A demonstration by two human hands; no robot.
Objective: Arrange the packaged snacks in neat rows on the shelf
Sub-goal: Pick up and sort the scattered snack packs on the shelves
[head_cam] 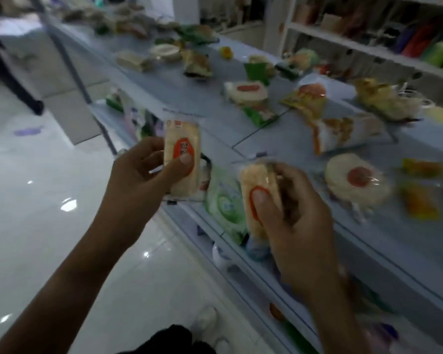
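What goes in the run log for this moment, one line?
left hand: holds pale pack | right hand: holds second pack | both above shelf edge | shelf snacks: scattered, no rows

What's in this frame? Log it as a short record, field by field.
left hand: holds a rice cracker pack upright, thumb on its orange label
right hand: grips a second cracker pack, thumb on its front
shelf: pale blue, snack packets scattered, not in rows
round cracker pack: lies flat on the shelf, right of the hands
floor: glossy white tiles
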